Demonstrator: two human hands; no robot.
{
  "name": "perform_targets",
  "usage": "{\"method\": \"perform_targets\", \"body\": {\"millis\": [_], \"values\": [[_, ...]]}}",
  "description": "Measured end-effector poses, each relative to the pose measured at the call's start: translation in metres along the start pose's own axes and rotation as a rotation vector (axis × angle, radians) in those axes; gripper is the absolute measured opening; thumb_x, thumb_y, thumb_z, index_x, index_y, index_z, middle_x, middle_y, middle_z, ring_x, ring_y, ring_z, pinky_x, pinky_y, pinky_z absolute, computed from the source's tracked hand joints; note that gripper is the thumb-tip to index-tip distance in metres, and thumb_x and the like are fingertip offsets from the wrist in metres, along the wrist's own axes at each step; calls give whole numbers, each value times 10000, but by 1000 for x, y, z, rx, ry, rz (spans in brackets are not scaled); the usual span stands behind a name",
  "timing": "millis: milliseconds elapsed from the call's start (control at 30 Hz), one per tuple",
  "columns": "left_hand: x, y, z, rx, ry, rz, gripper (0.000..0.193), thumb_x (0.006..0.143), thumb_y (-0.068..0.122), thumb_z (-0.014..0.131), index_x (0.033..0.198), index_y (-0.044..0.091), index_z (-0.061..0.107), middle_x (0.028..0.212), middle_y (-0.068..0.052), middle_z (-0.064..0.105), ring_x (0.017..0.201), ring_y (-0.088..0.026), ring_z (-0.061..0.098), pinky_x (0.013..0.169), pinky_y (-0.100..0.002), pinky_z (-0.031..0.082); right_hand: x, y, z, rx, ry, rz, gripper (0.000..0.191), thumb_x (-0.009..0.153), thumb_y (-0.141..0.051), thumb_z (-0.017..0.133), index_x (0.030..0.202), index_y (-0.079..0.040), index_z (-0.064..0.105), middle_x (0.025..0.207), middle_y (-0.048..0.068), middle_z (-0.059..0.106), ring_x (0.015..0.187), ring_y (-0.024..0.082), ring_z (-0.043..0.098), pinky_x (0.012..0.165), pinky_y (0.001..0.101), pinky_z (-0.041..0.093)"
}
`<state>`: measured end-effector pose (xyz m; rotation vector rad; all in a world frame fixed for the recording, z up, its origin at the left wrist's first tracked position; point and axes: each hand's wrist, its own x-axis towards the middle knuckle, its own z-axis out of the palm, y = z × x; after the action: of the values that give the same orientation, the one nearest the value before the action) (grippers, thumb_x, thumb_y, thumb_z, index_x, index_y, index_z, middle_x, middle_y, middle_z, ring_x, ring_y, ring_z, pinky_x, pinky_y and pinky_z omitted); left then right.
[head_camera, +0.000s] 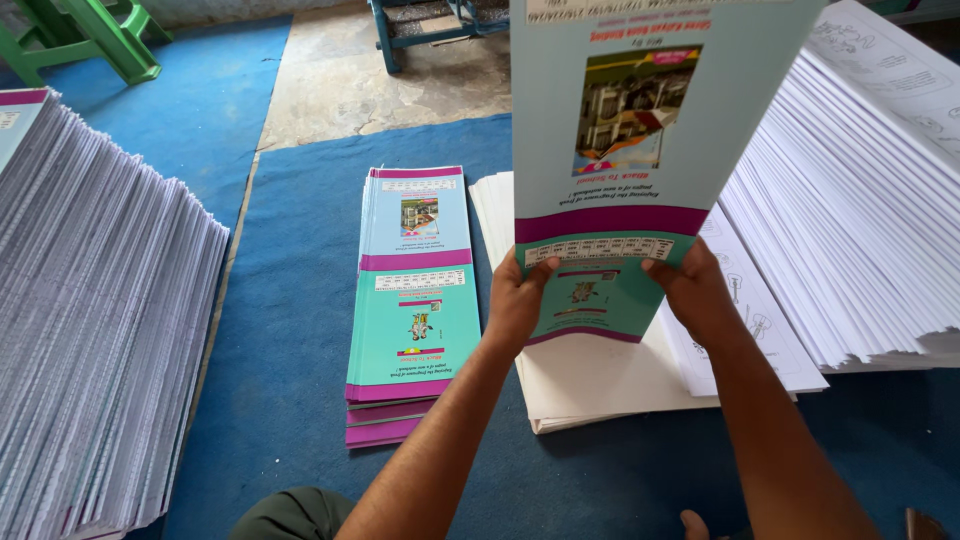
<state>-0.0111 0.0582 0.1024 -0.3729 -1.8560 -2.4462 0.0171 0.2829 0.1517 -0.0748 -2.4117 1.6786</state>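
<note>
The left hand (518, 300) and the right hand (695, 290) each grip a side of a big printed cover (640, 140) near its bottom. The cover stands up above both hands, over a white stack (590, 385). A pile of covers (412, 300) lies to the left on the blue mat (290, 300).

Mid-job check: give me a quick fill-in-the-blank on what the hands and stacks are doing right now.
1. Both hands, left hand and right hand, hold one printed ____ upright.
2. The short stack of covers lies on the ____ mat.
3. Under the held sheet lies a pile of ____ paper.
4. The green stool stands at the top ____ of the view.

Missing words: cover; blue; white; left
</note>
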Motion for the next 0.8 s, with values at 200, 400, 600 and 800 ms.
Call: {"method": "perform_targets", "body": {"millis": [200,400,600,800], "values": [[-6,-12,-9,182,68,49,205,976,124,641,1150,36,580,1027,-110,711,951,-193,680,861,-356,570,5,3,0,137,-35,-8,386,928,-28,601,1306,-51,527,1283,145,669,1279,262,591,1091,453,471],[-11,-19,-5,212,76,35,158,1034,173,583,1104,33,605,1008,-116,718,942,-183,679,860,-346,558,10,20,-8,52,-70,41,354,961,-68,595,1311,-39,543,1289,150,666,1307,288,577,1118,477,441],[-6,-5,-1,243,152,20,169,1009,178,591,1111,44,603,991,-118,741,901,-193,703,821,-362,572,5,32,-7,-202,-97,155,369,973,-63,598,1341,-40,589,1246,150,707,1201,273,668,1037,430,539],[-8,34,-13,340,181,-51,178,1012,164,574,1123,28,606,990,-141,747,898,-210,724,801,-376,586,-6,-2,-2,-187,-124,122,393,947,-61,619,1337,-52,581,1206,144,721,1043,247,725,855,395,629]]}}
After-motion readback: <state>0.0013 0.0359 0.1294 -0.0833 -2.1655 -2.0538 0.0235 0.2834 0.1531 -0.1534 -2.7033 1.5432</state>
